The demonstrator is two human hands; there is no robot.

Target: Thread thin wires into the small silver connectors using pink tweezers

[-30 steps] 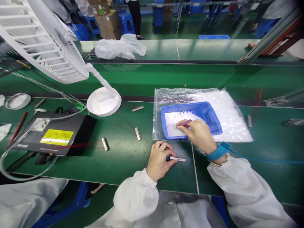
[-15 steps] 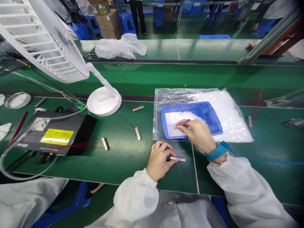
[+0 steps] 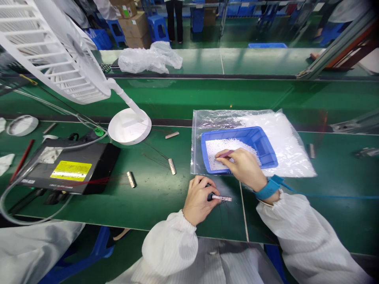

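On my feed, the right hand [image 3: 244,167] pinches a pink stick [image 3: 225,154] above white granules [image 3: 217,152] in a blue tray [image 3: 251,135] (toward the front edge of the green bench [image 3: 160,209]); the left hand [image 3: 199,200] is closed on a metal strip [image 3: 222,198].

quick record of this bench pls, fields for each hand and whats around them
left hand: grips a small metal bar, dark part under the fingers
right hand: holds a pink stick over white granules in a blue tray
right wrist: blue wrist strap
under tray: clear plastic bag
rest: green workbench, loose metal bars, black device with a yellow label, white fan
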